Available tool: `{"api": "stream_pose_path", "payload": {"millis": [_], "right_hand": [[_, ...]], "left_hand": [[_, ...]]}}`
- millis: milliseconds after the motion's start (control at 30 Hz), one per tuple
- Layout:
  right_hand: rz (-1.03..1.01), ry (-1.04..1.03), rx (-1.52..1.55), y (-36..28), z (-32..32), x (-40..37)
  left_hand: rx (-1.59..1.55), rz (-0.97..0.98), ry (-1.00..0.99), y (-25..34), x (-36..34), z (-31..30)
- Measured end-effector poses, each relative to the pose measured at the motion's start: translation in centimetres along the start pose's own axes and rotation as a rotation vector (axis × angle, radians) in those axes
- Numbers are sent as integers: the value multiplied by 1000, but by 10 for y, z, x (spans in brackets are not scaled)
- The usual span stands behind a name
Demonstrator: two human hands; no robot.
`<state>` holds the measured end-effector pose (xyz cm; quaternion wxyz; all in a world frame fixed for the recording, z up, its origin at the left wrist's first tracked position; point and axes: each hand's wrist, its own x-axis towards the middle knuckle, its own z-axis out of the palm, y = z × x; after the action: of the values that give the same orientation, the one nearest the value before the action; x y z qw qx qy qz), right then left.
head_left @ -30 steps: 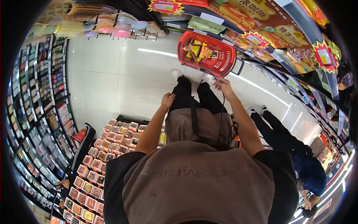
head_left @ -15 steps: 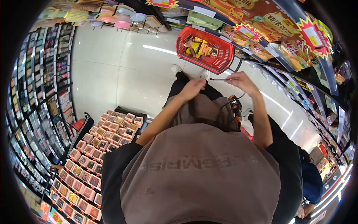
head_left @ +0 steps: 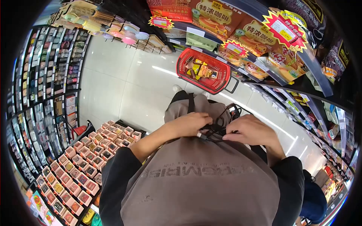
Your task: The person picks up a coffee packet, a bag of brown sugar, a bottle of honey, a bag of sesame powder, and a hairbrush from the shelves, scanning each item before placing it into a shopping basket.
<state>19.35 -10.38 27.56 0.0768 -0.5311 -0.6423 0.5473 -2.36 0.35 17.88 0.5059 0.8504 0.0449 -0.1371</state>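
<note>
A bundle of black cable (head_left: 214, 132) lies looped against the front of my grey-brown apron (head_left: 203, 162). A pale plug (head_left: 201, 135) sticks out on its left side. My left hand (head_left: 198, 123) is at the bundle's left edge, fingers curled inward; what they grip is hidden. On the other side, my right hand (head_left: 250, 130) is closed on the cable, its thumb pointing toward the loops. More dark cord (head_left: 233, 110) rises in a loop beyond the hands.
A red shopping basket (head_left: 222, 87) holding several packets stands on the floor ahead. Shelves of coffee packs (head_left: 215, 19) lean in at upper right. Small pink boxes (head_left: 75, 184) fill a display at lower left. A person in dark clothing (head_left: 313, 199) is at lower right.
Both hands have come down and closer to my apron. The cable, stretched out from my right hand before, is now bunched between the hands. The view has shifted slightly.
</note>
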Motion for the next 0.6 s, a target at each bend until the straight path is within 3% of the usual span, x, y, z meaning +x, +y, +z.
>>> {"api": "stream_pose_path", "payload": {"millis": [67,133,200,300,400,433,567,600], "right_hand": [[1,14,-42,25,28,3],[74,289,-294,33,47,4],[57,265,-326,30,43,-9],[342,235,-494,24,61,-19],[242,440,-664,30,91,-7],[217,551,-706,33,95,0],[79,611,-641,49,113,19],[79,611,-641,49,113,16]], "left_hand": [[52,54,50,-1,5,8],[81,11,11,4,12,7],[113,-17,69,4,16,9],[27,50,152,14,22,2],[89,91,183,27,30,0],[54,13,105,31,30,3],[-29,62,151,20,31,16],[-73,-15,24,22,32,9]]}}
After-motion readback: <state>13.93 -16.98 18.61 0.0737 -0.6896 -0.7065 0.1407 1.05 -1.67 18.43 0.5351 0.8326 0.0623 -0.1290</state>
